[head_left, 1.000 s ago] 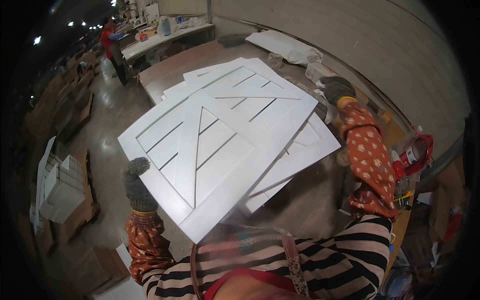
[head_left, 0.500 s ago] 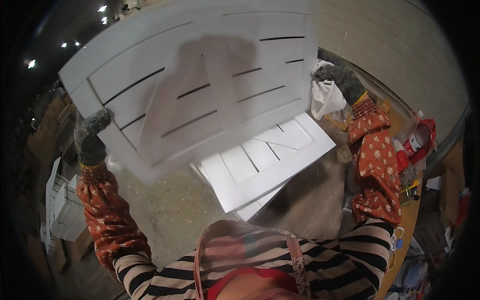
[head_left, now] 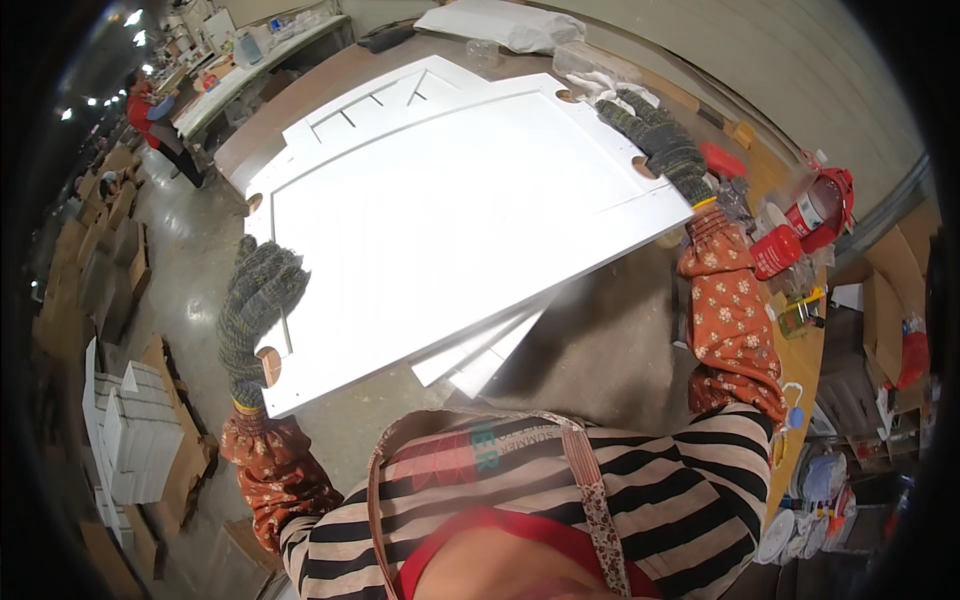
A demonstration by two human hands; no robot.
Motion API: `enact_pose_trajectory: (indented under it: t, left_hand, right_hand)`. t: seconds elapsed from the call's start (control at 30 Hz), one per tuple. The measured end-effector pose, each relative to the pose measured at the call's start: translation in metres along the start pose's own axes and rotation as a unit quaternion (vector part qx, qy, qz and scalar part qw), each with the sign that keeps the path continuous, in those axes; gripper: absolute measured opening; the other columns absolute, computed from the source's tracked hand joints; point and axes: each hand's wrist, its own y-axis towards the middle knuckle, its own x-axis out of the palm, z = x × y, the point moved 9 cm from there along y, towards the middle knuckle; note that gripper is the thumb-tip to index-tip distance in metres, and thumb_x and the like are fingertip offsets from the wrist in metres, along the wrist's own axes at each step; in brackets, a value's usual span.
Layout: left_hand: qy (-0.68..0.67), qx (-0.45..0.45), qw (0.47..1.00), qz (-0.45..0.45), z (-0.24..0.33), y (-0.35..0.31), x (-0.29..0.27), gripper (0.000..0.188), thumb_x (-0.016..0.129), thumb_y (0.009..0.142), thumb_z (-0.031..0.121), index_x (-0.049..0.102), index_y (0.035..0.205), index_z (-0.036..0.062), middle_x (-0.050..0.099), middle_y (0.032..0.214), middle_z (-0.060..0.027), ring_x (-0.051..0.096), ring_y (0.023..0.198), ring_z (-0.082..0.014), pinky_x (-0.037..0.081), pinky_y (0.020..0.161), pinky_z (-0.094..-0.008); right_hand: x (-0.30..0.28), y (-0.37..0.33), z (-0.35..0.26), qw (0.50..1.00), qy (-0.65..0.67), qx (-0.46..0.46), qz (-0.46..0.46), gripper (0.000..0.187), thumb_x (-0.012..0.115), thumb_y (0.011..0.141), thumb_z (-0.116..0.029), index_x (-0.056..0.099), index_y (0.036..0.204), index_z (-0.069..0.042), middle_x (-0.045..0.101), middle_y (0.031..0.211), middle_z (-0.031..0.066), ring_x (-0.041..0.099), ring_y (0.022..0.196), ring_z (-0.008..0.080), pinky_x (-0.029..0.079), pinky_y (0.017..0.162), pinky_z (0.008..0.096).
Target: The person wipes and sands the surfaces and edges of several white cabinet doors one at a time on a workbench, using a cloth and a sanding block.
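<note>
A large white panel [head_left: 450,230] with a grooved border and semicircular notches along its sides lies face up over other white slatted panels [head_left: 480,365]. My left hand [head_left: 258,305], in a dark grey knit glove, grips its left edge beside a notch. At the far right corner, my gloved right hand [head_left: 660,145] bears on the opposite edge. A bunched white cloth [head_left: 600,85] shows at this hand's fingertips. Part of a slatted white panel [head_left: 375,105] sticks out past the far edge. The undersides of both hands are hidden.
A wooden ledge [head_left: 800,350] on the right carries a red bottle [head_left: 777,252] and other clutter. Stacked white boards [head_left: 140,440] and cardboard [head_left: 175,490] stand on the left floor. A person [head_left: 160,125] is near a long bench [head_left: 265,65] at the far left.
The raised, tilted panel has come down flat onto the stack, and its plain, bordered side now faces up. My left hand has moved right and down with it. The far workshop has come into view.
</note>
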Motion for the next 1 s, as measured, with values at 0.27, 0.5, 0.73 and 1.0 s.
enact_pose_trajectory:
  t: [0.27,0.5,0.73,1.0]
  left_hand:
    - [-0.045,0.005,0.999,0.012,0.02,0.013,0.001,0.043,0.064,0.085,0.011,0.054,0.126,0.0056,0.055,0.129,-0.0098,0.05,0.121,-0.0237,0.038,0.103,-0.038]
    - [-0.08,0.032,0.996,0.022,0.028,0.025,0.004,0.041,0.063,0.083,0.007,0.057,0.124,0.0061,0.056,0.128,-0.0101,0.05,0.123,-0.0265,0.035,0.107,-0.0414]
    - [-0.085,0.027,0.996,0.018,0.021,0.01,0.01,0.036,0.058,0.083,0.012,0.061,0.118,0.002,0.06,0.122,-0.0137,0.051,0.122,-0.0319,0.03,0.111,-0.0488]
    - [-0.125,0.068,0.987,0.068,0.048,0.03,0.005,0.039,0.062,0.079,-0.003,0.061,0.118,0.001,0.063,0.116,-0.0144,0.056,0.117,-0.0306,0.033,0.109,-0.052]
  right_hand:
    - [-0.137,-0.036,-0.006,0.926,0.125,0.035,0.354,0.042,0.059,0.084,-0.013,0.055,0.124,0.001,0.065,0.112,0.0139,0.063,0.101,0.0216,0.05,0.09,0.0321]
    - [-0.153,-0.006,-0.267,0.937,0.213,-0.243,0.136,0.046,0.056,0.087,-0.014,0.049,0.131,-0.004,0.062,0.119,0.015,0.063,0.101,0.0235,0.05,0.092,0.0353]
    - [-0.113,-0.02,-0.168,0.989,0.081,-0.089,0.091,0.044,0.056,0.08,-0.007,0.058,0.124,-0.01,0.062,0.119,0.0132,0.062,0.103,0.027,0.049,0.093,0.0339]
    - [-0.122,-0.22,-0.011,0.906,0.105,0.376,0.164,0.034,0.054,0.081,-0.011,0.064,0.113,-0.007,0.066,0.106,0.0136,0.062,0.1,0.0297,0.047,0.089,0.0369]
